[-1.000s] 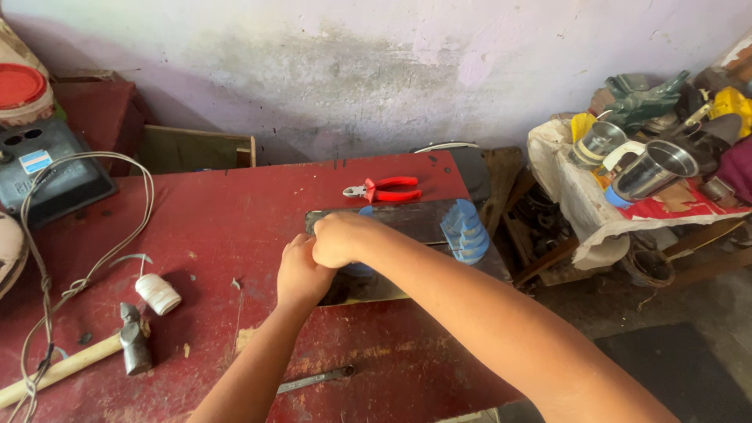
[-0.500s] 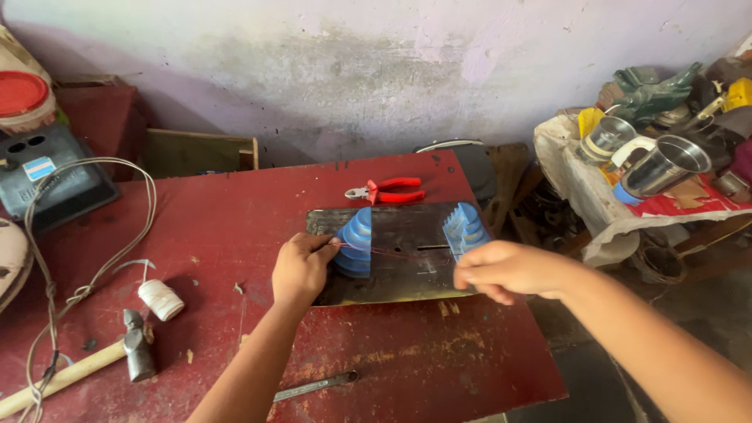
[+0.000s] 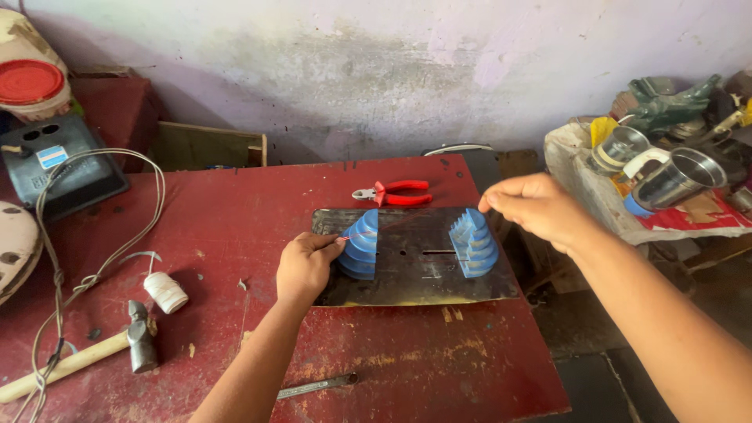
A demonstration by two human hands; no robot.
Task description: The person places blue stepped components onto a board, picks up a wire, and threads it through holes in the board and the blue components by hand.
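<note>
Two blue stepped formers [image 3: 473, 243] are standing on the black plate [image 3: 415, 286], their line running left to right. My left hand [image 3: 307, 266] is pinching thin wire [image 3: 345, 237] against the left former; my right hand [image 3: 533, 207], fingertips pinched, is hovering above the right one.

Over at the far left a dark box [image 3: 59, 168] sits by the red table's edge, with a small rectangular label [image 3: 52, 157] on its top, pale with blue and a touch of red. No screens or signs about.
</note>
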